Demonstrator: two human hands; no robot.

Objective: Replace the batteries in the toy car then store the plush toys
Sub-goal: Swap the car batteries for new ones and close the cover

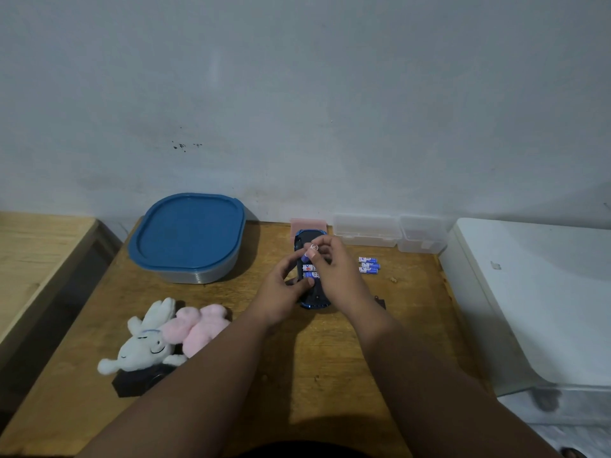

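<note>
Just above toy car [315, 300], battery [306, 256] pinched in right grip [334, 272], left grip [281, 292] curled round car

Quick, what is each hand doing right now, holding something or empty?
Left hand: fingers curled on the toy car, steadying it.
Right hand: pinching a battery above the car.

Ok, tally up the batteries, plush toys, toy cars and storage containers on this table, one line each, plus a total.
Batteries: 6 (1 held battery, 2 seated batteries, 3 loose batteries)
Plush toys: 2 (white rabbit, pink plush)
Toy car: 1
Storage containers: 3 (1 blue-lidded tub, 2 clear boxes)
Total: 12
</note>
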